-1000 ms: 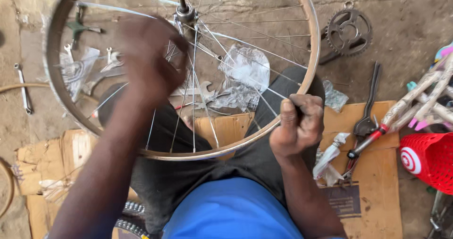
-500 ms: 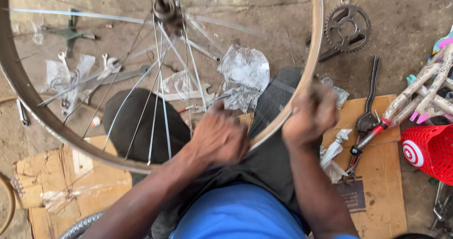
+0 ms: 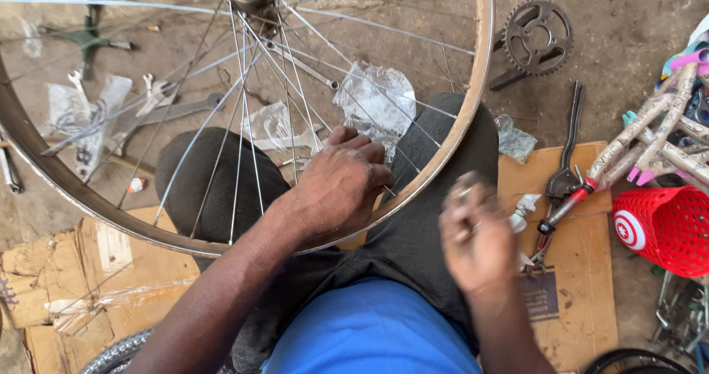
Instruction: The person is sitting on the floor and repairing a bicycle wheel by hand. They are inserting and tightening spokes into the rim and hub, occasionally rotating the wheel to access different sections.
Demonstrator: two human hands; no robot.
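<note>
The left hand (image 3: 340, 186) is curled around spokes of the bicycle wheel (image 3: 473, 115) resting on the lap. The right hand (image 3: 476, 245), blurred, hovers beside the rim; whether it grips anything cannot be told.

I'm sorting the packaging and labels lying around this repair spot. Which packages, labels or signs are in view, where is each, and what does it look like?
Clear plastic bag: on the floor behind the wheel spokes, crumpled, see-through.
Second clear bag: floor at left, flat, holds small metal parts.
Flattened cardboard box: under the pliers at right, brown, with a dark rectangular printed label.
Torn cardboard: lower left, brown with a white patch.
Round emblem: on the red basket, white rings and star.
</note>
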